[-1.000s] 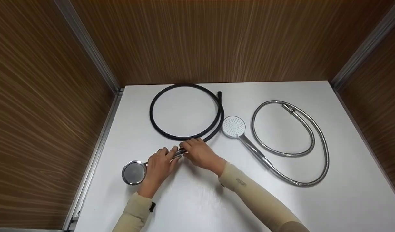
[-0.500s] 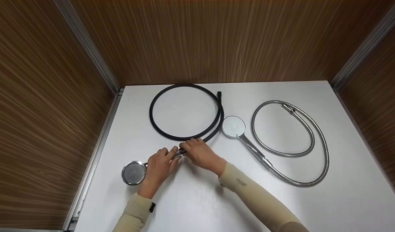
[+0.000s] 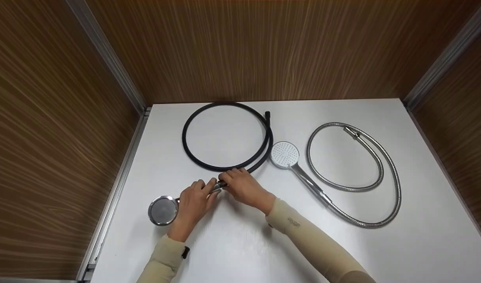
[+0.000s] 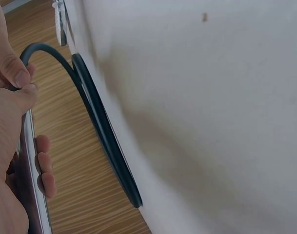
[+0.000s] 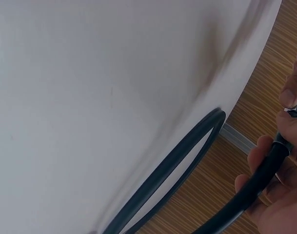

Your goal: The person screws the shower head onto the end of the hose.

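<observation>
My left hand point(image 3: 193, 204) grips the handle of a chrome shower head point(image 3: 163, 211), its round face beyond the hand at the left. The handle point(image 4: 33, 185) shows under the curled fingers in the left wrist view. My right hand point(image 3: 244, 188) holds the end of a black shower hose point(image 3: 228, 103) against the handle's end. In the right wrist view the fingers curl round the black hose point(image 5: 258, 183) near its collar. The two hands meet at this joint. Whether the threads are engaged cannot be seen. The rest of the hose lies coiled on the table behind.
A second shower head point(image 3: 284, 155), white-faced with a chrome handle, lies right of the hands. It is joined to a coiled silver metal hose point(image 3: 397, 188). Wood-grain panels point(image 3: 264, 51) border the white table point(image 3: 232, 251) at the back and both sides.
</observation>
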Demonstrator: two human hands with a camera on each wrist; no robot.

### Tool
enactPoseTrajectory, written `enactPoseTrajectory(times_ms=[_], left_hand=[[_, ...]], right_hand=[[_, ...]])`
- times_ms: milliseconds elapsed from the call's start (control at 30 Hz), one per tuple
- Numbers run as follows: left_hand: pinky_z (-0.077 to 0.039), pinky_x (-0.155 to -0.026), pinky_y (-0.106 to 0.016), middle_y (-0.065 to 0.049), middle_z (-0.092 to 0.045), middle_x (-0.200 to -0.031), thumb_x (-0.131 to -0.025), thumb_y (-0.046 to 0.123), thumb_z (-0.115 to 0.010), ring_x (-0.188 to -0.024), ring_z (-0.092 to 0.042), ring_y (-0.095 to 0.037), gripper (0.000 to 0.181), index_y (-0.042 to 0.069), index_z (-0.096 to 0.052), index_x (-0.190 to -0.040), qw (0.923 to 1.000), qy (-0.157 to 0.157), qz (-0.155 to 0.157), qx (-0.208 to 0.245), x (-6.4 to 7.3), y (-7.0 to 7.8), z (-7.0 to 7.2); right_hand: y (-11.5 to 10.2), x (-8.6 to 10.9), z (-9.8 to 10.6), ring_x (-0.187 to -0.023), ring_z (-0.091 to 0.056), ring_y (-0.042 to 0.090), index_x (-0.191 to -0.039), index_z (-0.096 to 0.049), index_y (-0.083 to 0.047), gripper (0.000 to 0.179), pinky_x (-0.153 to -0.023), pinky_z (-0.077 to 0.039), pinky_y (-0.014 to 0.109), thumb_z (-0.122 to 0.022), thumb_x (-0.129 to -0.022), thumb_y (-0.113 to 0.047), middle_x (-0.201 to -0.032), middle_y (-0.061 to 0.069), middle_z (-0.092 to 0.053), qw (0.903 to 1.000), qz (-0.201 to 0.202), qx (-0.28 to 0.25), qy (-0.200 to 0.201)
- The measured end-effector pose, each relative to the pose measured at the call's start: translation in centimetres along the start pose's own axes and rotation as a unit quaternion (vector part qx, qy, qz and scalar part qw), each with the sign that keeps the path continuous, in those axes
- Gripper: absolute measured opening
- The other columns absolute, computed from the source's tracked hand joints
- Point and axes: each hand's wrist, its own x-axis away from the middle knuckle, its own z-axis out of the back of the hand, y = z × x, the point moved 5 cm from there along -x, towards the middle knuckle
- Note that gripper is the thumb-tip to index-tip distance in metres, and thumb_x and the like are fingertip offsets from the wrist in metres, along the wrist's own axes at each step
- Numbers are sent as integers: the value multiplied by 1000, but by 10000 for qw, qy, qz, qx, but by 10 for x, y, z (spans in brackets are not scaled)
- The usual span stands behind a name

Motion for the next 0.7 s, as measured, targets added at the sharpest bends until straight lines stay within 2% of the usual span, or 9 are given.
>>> enactPoseTrajectory(times_ms=[267,700], left_hand=[[-50,-45,-38,-7,-57,-78,-90,34,-84,-62,-58,-24,41,17,-70,-124,10000,-11,26,43,-1,1,1],[-48,-43,-37,-7,-57,-78,-90,34,-84,-59,-56,-24,40,17,-69,-122,10000,70,-42,6,-2,2,3]], right_hand=[[0,0,1,-99,-67,25,-122,-64,-12,25,-81,-57,39,-70,-101,-23,-108,4,-72,9999,29,80,-93],[1,1,2,-100,-68,25,-121,-64,-12,25,-83,-57,39,-73,-100,-23,-108,4,-71,10000,49,74,33]])
